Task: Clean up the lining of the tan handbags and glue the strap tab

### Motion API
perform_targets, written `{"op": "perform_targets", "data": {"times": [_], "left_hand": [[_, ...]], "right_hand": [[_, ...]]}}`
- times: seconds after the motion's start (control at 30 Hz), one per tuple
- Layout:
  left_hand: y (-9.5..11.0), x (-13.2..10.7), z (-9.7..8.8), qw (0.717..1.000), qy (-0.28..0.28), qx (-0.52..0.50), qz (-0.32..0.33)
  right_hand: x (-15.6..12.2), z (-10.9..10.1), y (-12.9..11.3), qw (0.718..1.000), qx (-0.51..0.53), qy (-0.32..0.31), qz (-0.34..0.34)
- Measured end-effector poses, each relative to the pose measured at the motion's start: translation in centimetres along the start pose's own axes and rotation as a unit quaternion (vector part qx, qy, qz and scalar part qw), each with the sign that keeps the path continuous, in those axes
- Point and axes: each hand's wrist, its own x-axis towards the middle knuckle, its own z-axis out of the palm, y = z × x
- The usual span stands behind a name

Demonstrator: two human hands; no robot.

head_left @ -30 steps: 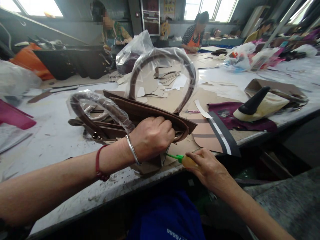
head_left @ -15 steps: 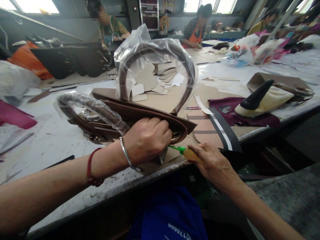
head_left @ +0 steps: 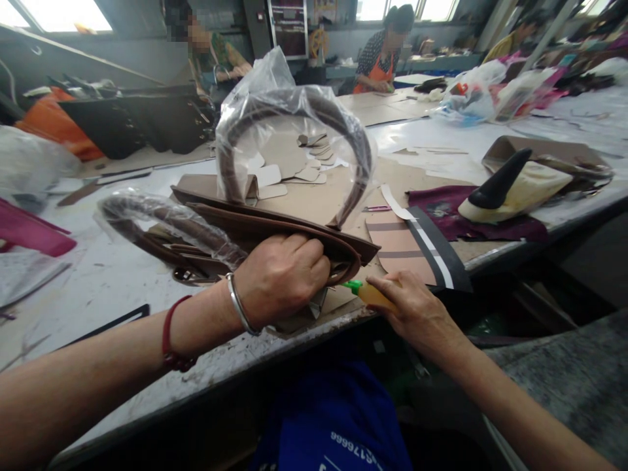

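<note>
A brown leather handbag (head_left: 275, 226) lies on its side near the table's front edge. Its two handles are wrapped in clear plastic: one handle (head_left: 294, 114) arches upward, the other handle (head_left: 167, 219) lies low to the left. My left hand (head_left: 282, 278) is closed around the bag's near edge, with a silver bangle and a red cord on the wrist. My right hand (head_left: 415, 314) grips a small tool with a yellow handle and green collar (head_left: 366, 291). Its tip points under the bag's edge beside my left hand.
Cardboard patterns (head_left: 407, 252) and a striped piece lie right of the bag. A black and cream shape (head_left: 510, 193) rests on maroon fabric. Black bags (head_left: 142, 121) stand at the back left. Plastic bags (head_left: 471, 98) sit far right. Other people work at the back.
The bag and its raised handle have shifted a little left. My right hand and the tool have moved closer in under the bag's edge.
</note>
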Motion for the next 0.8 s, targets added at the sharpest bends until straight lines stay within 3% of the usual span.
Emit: {"op": "perform_targets", "data": {"times": [0.3, 0.47, 0.67, 0.8], "left_hand": [[0.4, -0.3, -0.5, 1.000, 0.000, -0.005, -0.005], [1.0, -0.9, -1.2, 1.000, 0.000, -0.015, -0.010], [1.9, -2.2, -1.9, 0.999, -0.006, -0.039, -0.022], [2.8, -3.2, -2.3, 0.998, -0.002, -0.049, -0.032]], "right_hand": [[-1.6, 0.7, -0.7, 0.996, 0.076, -0.053, -0.006], [-1.5, 0.5, -0.7, 0.997, 0.070, -0.027, 0.008], [-1.7, 0.1, -1.2, 0.996, 0.074, -0.056, 0.003], [-1.5, -0.3, -1.4, 0.998, 0.054, -0.034, 0.015]]}}
